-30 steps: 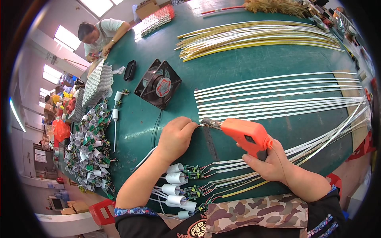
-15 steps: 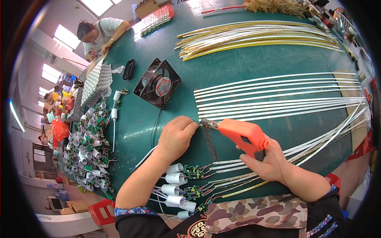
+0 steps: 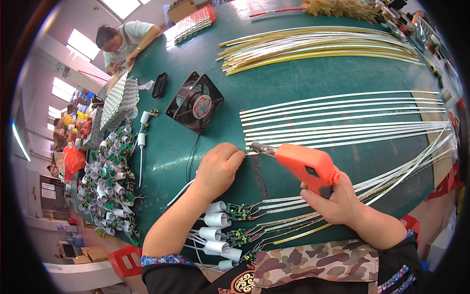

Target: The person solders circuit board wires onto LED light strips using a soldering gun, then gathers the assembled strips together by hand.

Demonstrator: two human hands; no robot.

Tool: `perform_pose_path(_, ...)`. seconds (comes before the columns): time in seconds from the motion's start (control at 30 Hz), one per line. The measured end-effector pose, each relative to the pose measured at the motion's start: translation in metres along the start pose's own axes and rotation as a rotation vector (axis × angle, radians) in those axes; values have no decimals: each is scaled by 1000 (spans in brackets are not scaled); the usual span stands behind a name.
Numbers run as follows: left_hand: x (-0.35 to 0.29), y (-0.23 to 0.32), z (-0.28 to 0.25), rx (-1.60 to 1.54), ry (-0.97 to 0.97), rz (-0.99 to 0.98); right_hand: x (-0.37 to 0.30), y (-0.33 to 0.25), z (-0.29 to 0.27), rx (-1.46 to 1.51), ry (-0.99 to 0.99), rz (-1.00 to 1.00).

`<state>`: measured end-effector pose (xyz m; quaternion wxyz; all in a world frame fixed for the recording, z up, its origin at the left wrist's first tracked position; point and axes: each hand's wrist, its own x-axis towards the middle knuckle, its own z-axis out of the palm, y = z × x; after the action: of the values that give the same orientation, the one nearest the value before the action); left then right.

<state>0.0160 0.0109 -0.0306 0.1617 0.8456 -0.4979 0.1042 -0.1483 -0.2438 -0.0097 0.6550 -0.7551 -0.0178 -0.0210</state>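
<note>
My right hand is wrapped round the grip of an orange soldering gun. Its metal tip points left, just over the end of a white LED strip in the nearest part of the row. Close to that tip, my left hand is closed with its fingertips pinched at the strip's end; what they hold is hidden. A white cable passes beneath my left wrist. Below, white plastic lamp housings with green circuit boards are wired to more strips that trail to the right.
A black square fan stands beyond my left hand. At left lies a heap of white housings with circuit boards. Yellow-edged strips are bundled at the back. Across the table, a person works beside stacked egg-crate trays.
The soldering gun and my right hand have shifted slightly right, and the tip has lifted a little off the strip's end. My left hand has barely moved.
</note>
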Motion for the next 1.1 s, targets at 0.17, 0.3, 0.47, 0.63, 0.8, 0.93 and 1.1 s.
perform_pose_path(0.17, 1, 1, 0, -2, 0, -3, 0, 1, -2, -27, 7, -15)
perform_pose_path(0.3, 1, 1, -1, 1, -13, -9, -1, 3, -2, -15, 17, -39)
perform_pose_path(0.47, 3, 2, -2, 2, -30, -15, -2, 6, -3, 5, 25, -51)
perform_pose_path(0.63, 4, 3, -2, 2, -11, -5, 0, 11, -2, -14, 38, -136)
perform_pose_path(0.8, 5, 7, -2, 0, 2, -23, -1, 10, -3, -52, 38, -147)
perform_pose_path(0.93, 6, 6, -1, -12, 4, -36, -3, 4, -6, -87, 35, -133)
perform_pose_path(1.1, 5, 6, 1, -10, 19, -32, -2, 3, -8, -64, 11, -84)
